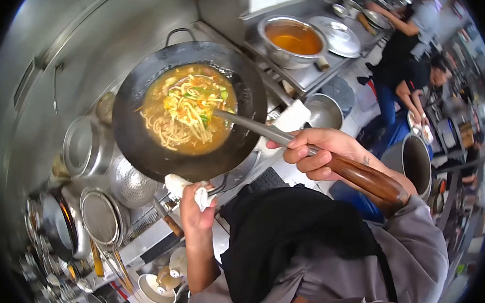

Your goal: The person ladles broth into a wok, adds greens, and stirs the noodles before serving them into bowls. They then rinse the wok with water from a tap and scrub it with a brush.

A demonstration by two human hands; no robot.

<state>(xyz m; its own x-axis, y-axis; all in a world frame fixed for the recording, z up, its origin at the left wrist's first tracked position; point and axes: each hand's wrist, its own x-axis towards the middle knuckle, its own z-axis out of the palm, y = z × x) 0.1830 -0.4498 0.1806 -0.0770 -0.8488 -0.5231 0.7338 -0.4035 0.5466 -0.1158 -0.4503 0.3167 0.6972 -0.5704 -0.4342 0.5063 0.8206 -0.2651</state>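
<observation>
A large dark wok (127, 131) holds noodles (192, 107) in brown broth with bits of green and yellow. My right hand (323, 152) is closed around a long-handled ladle (266, 130) with a metal shaft and a brown wooden grip. The ladle's head is among the noodles, mostly hidden under them. At the wok's near side, my left hand (196, 207) is closed on a folded white cloth (178, 184) against the near loop handle. A second loop handle (179, 31) stands at the wok's far rim.
A steel pot of orange liquid (294, 37) and a metal lid (335, 36) stand at the back right. Strainers (100, 217), a perforated skimmer (133, 180) and pans crowd the left side. Two people work at the far right, near a tall bin (412, 160).
</observation>
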